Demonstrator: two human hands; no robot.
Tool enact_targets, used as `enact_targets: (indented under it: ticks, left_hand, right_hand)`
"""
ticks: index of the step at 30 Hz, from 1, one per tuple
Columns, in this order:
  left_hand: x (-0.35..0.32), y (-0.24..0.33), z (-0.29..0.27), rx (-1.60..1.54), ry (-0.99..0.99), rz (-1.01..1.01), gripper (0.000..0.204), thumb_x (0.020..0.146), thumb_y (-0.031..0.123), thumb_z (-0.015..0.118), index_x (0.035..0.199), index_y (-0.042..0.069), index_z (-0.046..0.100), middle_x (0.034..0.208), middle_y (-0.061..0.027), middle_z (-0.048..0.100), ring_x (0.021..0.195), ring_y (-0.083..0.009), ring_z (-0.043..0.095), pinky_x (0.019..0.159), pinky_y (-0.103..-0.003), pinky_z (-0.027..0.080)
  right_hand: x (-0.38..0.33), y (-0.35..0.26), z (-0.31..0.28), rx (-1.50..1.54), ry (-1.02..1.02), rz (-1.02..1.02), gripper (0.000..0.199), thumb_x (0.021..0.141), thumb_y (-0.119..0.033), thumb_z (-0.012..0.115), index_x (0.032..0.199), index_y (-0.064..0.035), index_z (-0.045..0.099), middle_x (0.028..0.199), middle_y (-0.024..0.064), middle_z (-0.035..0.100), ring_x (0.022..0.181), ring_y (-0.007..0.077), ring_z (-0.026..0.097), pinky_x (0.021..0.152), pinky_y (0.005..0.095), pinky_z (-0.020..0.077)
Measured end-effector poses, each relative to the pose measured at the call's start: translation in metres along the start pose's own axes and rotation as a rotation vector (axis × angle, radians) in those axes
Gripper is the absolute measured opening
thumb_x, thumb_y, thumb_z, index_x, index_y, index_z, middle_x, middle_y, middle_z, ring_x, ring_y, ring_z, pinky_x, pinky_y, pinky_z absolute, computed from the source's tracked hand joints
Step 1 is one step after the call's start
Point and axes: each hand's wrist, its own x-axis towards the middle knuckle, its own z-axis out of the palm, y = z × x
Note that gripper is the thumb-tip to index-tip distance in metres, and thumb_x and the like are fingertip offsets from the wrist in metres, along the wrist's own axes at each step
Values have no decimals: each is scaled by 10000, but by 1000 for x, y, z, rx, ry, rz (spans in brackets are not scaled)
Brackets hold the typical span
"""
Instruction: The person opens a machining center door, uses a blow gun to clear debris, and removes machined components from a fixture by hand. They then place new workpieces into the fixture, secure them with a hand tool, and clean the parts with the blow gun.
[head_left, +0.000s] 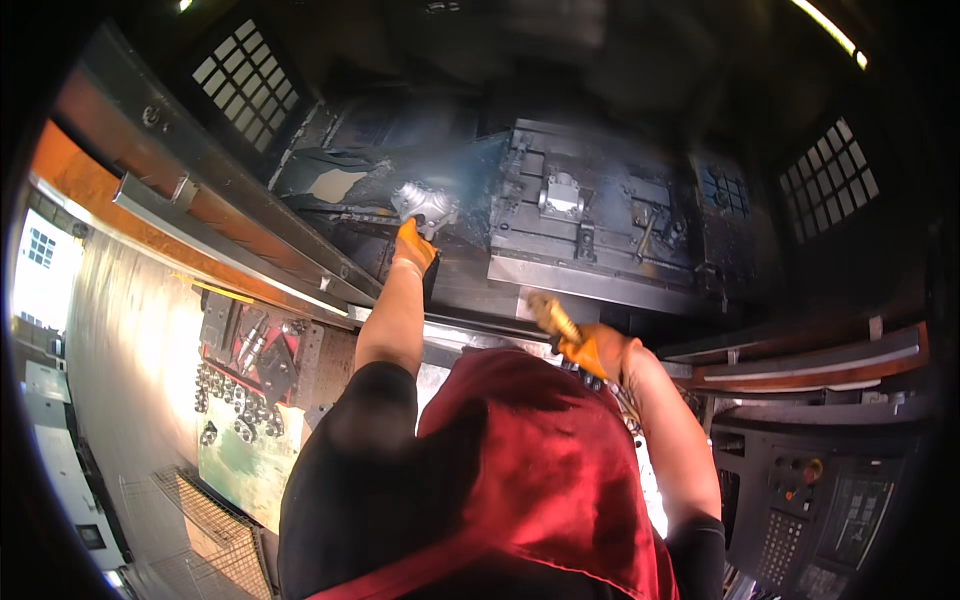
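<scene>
My left hand (415,245), in an orange glove, reaches forward into the dark machine enclosure. Its fingers are closed on the near side of a silver metal casting (425,201) with an uneven, lobed outline. My right hand (600,352), also gloved in orange, is lower and nearer to my body. It grips a yellow tool that looks like an air blow gun (556,318), whose tip points up and left; the grip is partly hidden by the glove. To the right of the casting lies the slotted machine table (540,271), with another silver metal part (563,197) seated on it.
Clamps (587,240) and a loose wrench-like tool (647,232) are on the machine table. A dark cloth (305,172) lies at the enclosure's left. Orange-edged door rails (90,170) flank me. Left behind stand several metal parts (240,405) on a bench; a control panel (800,510) is at lower right.
</scene>
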Motion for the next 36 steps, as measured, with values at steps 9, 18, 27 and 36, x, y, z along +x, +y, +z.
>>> enact_targets:
  ticks: [9,18,27,36]
  left_hand:
    - [-13,13,-33,42,-71,-32,316,927,400,459,1189,240,538,1300,-8,494,1179,-218,472,1033,-519,301]
    - [-41,14,7,22,-97,-60,369,911,387,482,1211,180,543,1354,-39,491,1264,-243,423,1058,-469,287]
    - [-2,5,-11,8,-203,-120,249,833,284,578,1053,174,613,1095,-39,622,1047,-226,571,885,-472,436]
    - [-10,-13,-6,47,-274,-128,187,844,289,588,992,189,640,978,18,649,894,-177,612,702,-354,468]
  right_hand:
    - [21,-9,11,18,-45,255,312,897,-265,586,1100,-38,659,948,141,687,867,198,612,788,346,482]
    - [8,-28,1,-159,34,228,287,895,-241,591,1073,-33,675,935,118,698,837,193,613,772,335,486]
    - [18,-34,-9,-265,93,229,368,892,-358,598,1086,-56,683,967,200,694,872,331,658,768,371,494]
    - [59,-6,-12,-160,43,225,455,879,-450,554,1115,-78,666,916,172,683,867,300,640,798,365,473]
